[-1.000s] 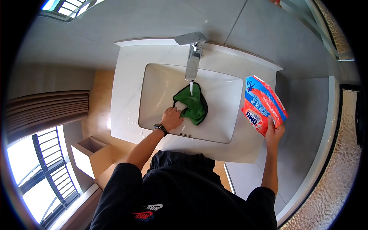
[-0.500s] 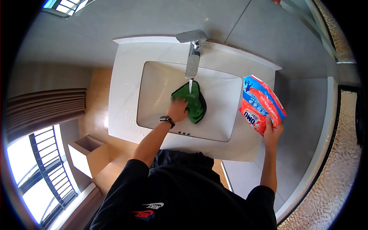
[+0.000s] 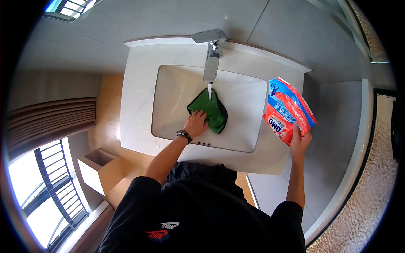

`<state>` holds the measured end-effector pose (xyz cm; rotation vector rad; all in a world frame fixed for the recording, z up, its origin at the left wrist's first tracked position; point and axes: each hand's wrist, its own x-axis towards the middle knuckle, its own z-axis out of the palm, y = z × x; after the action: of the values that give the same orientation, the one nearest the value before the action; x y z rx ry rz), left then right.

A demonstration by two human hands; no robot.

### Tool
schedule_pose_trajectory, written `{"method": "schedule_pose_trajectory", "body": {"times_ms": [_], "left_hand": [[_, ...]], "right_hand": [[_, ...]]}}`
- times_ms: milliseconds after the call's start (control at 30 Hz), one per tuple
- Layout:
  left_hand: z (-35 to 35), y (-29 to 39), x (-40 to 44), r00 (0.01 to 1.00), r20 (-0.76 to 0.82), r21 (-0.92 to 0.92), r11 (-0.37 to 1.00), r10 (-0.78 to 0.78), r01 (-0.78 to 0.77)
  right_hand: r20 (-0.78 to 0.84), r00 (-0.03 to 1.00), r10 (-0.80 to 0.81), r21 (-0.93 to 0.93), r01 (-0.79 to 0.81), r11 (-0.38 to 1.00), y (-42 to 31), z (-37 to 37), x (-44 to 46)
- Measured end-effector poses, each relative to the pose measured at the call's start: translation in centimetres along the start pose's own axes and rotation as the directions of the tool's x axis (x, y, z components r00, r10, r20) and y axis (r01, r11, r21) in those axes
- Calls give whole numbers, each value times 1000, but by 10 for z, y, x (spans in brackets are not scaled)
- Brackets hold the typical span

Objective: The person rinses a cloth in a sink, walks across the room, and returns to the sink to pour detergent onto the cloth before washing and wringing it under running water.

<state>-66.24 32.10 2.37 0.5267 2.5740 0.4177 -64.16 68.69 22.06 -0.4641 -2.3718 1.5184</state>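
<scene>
Green cloth (image 3: 216,114), lying in white basin (image 3: 242,116) under running tap (image 3: 211,63).
Left hand (image 3: 196,123): fingers spread over cloth, unclenched. Right hand (image 3: 300,141): gripping red-and-blue packet (image 3: 287,110) beside basin. Advised handling: cloth flattened for even soaking; packet held well clear of splashes.

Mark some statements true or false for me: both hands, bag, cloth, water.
1. The right hand holds the OMO bag. True.
2. The left hand rests on the green cloth in the basin. True.
3. The bag lies down inside the basin. False: it is held to the basin's right.
4. The cloth lies outside the flow. False: water runs from the faucet onto it.
5. The cloth fills the whole basin. False: much of the basin is bare.
6. The cloth has dark edging. True.
</scene>
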Motion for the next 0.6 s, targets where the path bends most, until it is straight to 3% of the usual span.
{"method": "schedule_pose_trajectory", "body": {"times_ms": [433,533,600], "left_hand": [[-4,3,-5,998,-30,-117,992,-59,55],[-14,8,-2,998,-49,-222,974,-49,37],[-42,29,3,999,18,-611,791,-43,45]], "right_hand": [[-5,999,48,38,-48,998,-1,-2,4],[4,999,36,67,-37,997,-9,-8,10],[22,998,52,197,-55,979,-19,-12,15]]}}
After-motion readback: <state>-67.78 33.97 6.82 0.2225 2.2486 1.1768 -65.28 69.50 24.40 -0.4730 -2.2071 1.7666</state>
